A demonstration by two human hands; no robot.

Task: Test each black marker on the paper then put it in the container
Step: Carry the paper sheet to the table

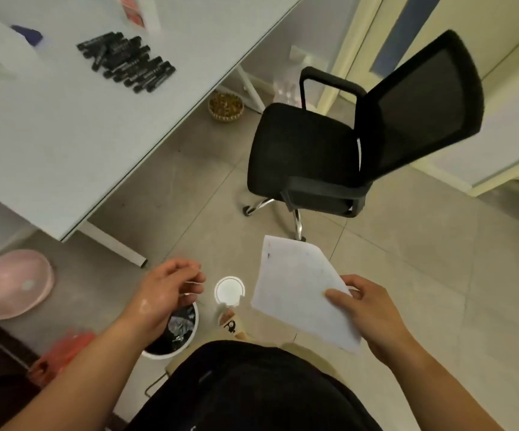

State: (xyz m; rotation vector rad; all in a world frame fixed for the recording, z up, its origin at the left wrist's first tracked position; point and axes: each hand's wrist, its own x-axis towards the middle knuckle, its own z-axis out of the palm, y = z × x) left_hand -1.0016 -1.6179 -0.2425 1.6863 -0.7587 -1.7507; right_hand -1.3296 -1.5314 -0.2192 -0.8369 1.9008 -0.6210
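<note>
Black markers [127, 62] were sitting in a loose pile up on the white table [50, 144], well apart from both hands, so we reckoned none had been tested yet. They looked like light, stiff, smooth plastic barrels. A pinch round the middle of one should do, though they'd probably roll. Our right hand [373, 315] pinched the paper [295, 284] by its near corner, thumb on top. It's a thin floppy sheet, so it'd want laying flat before any scribbling. Our left hand [165, 293] hovered over a white bin [165, 356] on the floor, fingers loosely curled, and we couldn't tell if it held anything. A black office chair [314, 144] stood beyond, with a pink basin [12, 284] off to the left.
</note>
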